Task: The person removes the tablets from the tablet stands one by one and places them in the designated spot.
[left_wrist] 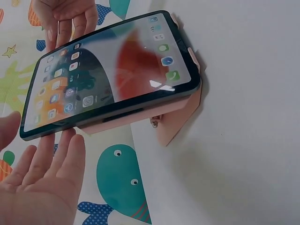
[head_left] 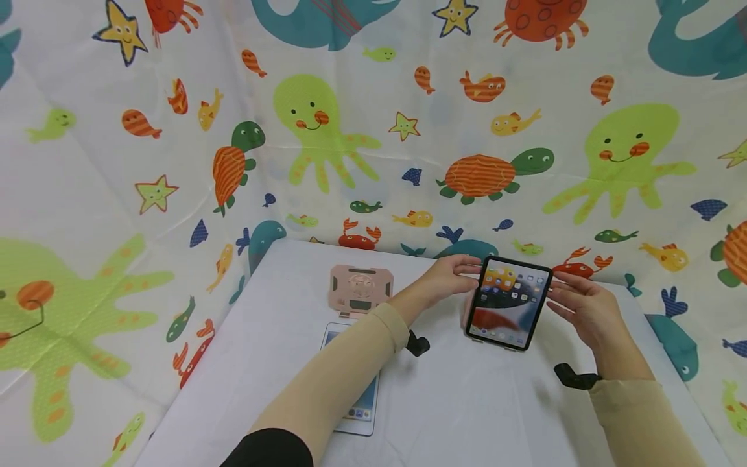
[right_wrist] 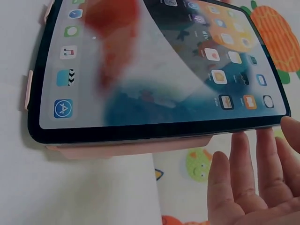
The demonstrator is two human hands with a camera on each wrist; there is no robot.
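Observation:
A tablet (head_left: pixel 509 301) with a black border and a lit home screen leans back on a pink stand (left_wrist: pixel 180 119), whose small lips catch its lower edge. My left hand (head_left: pixel 445 279) is at the tablet's upper left edge, its straight fingers (left_wrist: pixel 44 154) reaching to the underside and the thumb beside the corner. At the opposite edge is my right hand (head_left: pixel 589 311), with fingers (right_wrist: pixel 240 164) extended along the tablet's side and the thumb near its upper corner. Neither hand's fingers curl round the tablet.
A second pink stand (head_left: pixel 360 290) lies on the white table (head_left: pixel 443 415) at the back left. In front of it a white-bordered tablet (head_left: pixel 356 428) lies flat, partly hidden by my left sleeve. A cloth (head_left: pixel 373 220) printed with sea animals hangs behind the table.

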